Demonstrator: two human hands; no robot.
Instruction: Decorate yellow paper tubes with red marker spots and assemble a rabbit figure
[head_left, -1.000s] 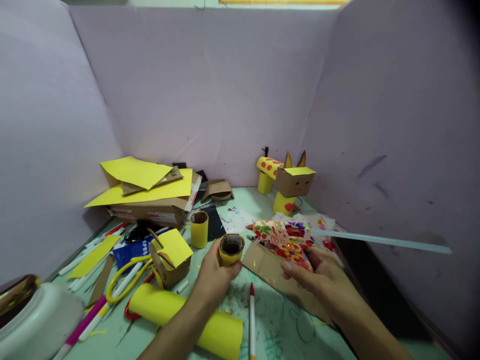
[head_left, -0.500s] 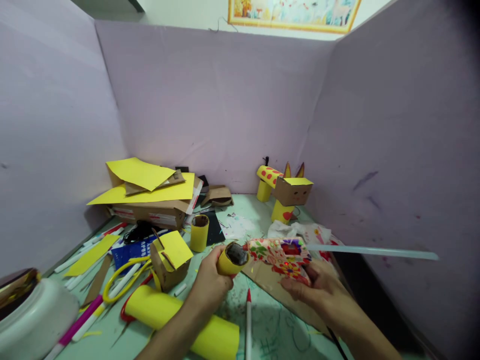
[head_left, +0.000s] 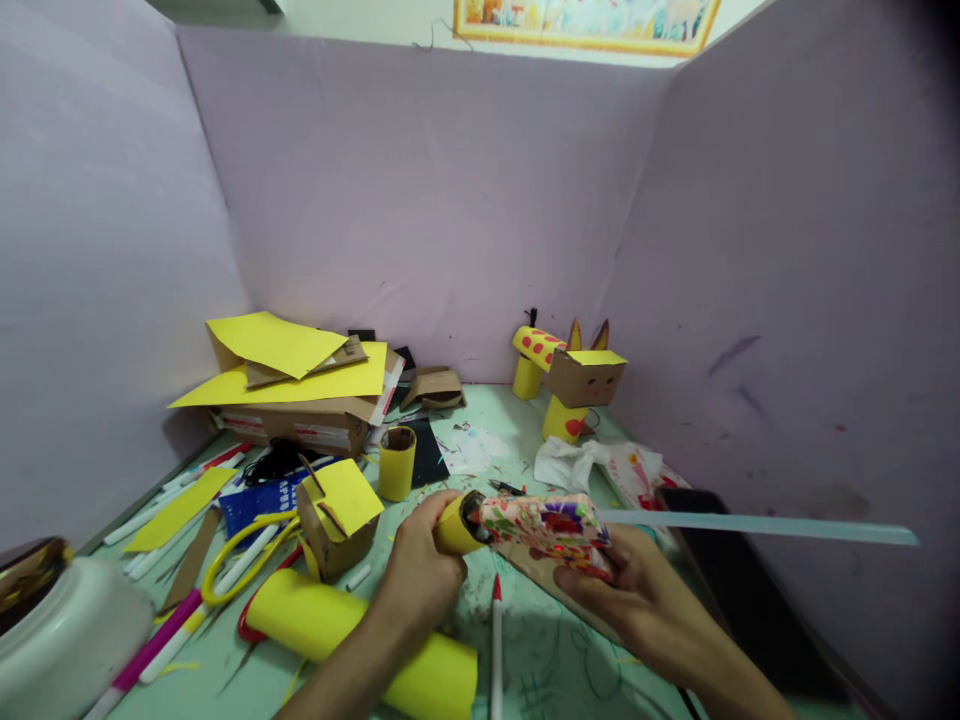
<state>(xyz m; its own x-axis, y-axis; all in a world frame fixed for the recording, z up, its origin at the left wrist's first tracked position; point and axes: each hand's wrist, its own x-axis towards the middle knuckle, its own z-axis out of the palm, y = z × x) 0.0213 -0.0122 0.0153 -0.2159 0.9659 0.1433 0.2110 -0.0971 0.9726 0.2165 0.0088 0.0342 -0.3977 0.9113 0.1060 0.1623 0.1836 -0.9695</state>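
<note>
My left hand (head_left: 420, 570) is closed round a short yellow paper-covered tube (head_left: 454, 527), tipped on its side with its open end facing right. My right hand (head_left: 626, 590) grips a glue gun with a flowered cover (head_left: 544, 523). Its nozzle sits at the tube's open rim. A long pale glue stick (head_left: 757, 525) juts from the gun's back toward the right wall. A piece of brown cardboard (head_left: 540, 575) lies on the table under the gun.
A long yellow tube (head_left: 360, 640) and a red-tipped pen (head_left: 495, 640) lie near my forearms. A small cardboard box with yellow top (head_left: 337, 515), a second short tube (head_left: 396, 462), scissors (head_left: 240, 560), markers, stacked yellow paper (head_left: 300, 375) and a cardboard animal (head_left: 574, 380) surround them.
My left hand tipped the short tube from upright onto its side. My right hand brought the glue gun down and left until its nozzle reached the tube's mouth.
</note>
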